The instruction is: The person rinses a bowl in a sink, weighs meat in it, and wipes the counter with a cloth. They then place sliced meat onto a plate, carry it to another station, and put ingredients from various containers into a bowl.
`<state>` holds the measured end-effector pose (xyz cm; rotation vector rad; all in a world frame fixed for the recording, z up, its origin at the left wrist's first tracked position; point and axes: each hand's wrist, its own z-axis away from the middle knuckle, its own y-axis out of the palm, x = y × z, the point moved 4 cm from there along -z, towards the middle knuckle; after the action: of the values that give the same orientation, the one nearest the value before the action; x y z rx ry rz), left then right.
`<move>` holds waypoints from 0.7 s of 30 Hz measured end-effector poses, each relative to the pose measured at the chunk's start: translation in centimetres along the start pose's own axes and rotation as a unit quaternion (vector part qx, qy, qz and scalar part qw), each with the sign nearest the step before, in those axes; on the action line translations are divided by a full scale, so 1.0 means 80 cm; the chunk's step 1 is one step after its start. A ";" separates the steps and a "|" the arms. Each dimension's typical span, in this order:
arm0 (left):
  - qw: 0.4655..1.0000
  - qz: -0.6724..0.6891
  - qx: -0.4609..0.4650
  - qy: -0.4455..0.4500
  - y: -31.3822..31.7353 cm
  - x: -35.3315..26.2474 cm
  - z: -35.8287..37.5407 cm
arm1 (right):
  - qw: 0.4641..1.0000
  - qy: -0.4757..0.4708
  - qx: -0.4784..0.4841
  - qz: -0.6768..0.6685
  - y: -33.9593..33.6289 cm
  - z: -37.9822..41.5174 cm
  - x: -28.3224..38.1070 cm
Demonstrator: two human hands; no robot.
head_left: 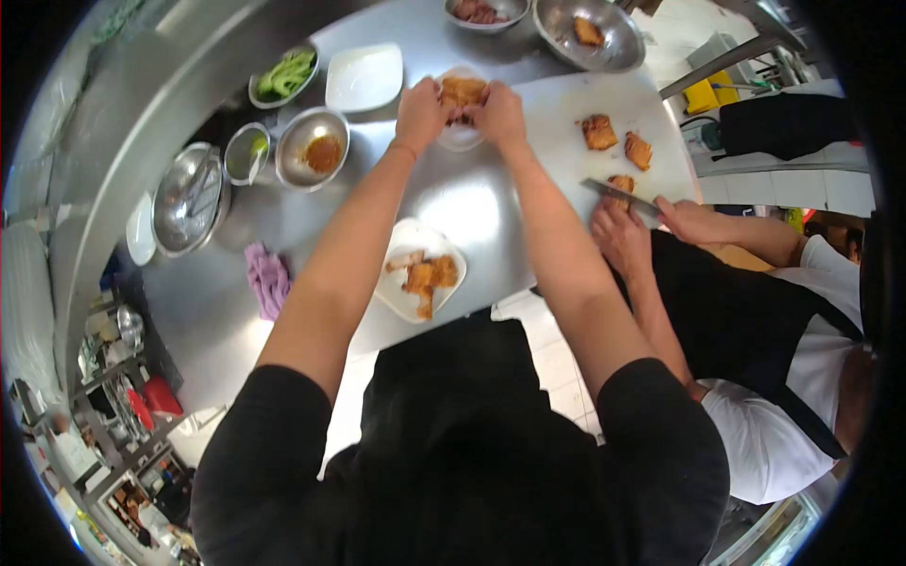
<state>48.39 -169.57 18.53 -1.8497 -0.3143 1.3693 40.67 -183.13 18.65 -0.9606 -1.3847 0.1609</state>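
My left hand (423, 115) and my right hand (499, 115) are side by side at the far part of the metal table. Their fingers are closed on the two sides of a browned piece of meat (462, 91). It is over a small white dish (461, 141), partly covered by my hands. Darker bits show between the fingers, too small to name. Nearer to me, a squarish white plate (398, 296) carries several browned meat pieces (430, 274). An unoccupied white square dish (364, 77) stands just left of my left hand.
At right, a co-worker's hands (625, 236) cut browned meat with a knife (623, 194) on a white board (557, 123). Metal bowls (609, 58) stand behind. Left are a bowl of brown sauce (322, 154), green vegetables (285, 74), a strainer (187, 203) and a purple cloth (268, 281).
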 end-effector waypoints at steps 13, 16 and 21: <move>0.987 0.005 0.154 0.052 -0.120 -0.035 0.141 | 0.989 -0.065 0.133 -0.028 -0.054 0.087 0.070; 0.959 -0.087 0.268 0.039 -0.120 0.014 0.235 | 0.924 -0.157 0.342 -0.065 -0.040 0.175 0.080; 0.968 -0.154 0.185 0.073 -0.114 0.019 0.321 | 0.892 -0.191 0.403 0.075 -0.009 0.275 0.101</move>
<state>28.43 -151.23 21.51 -1.5072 -0.2384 0.9963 23.09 -168.12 22.78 -0.3291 -1.3967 1.0078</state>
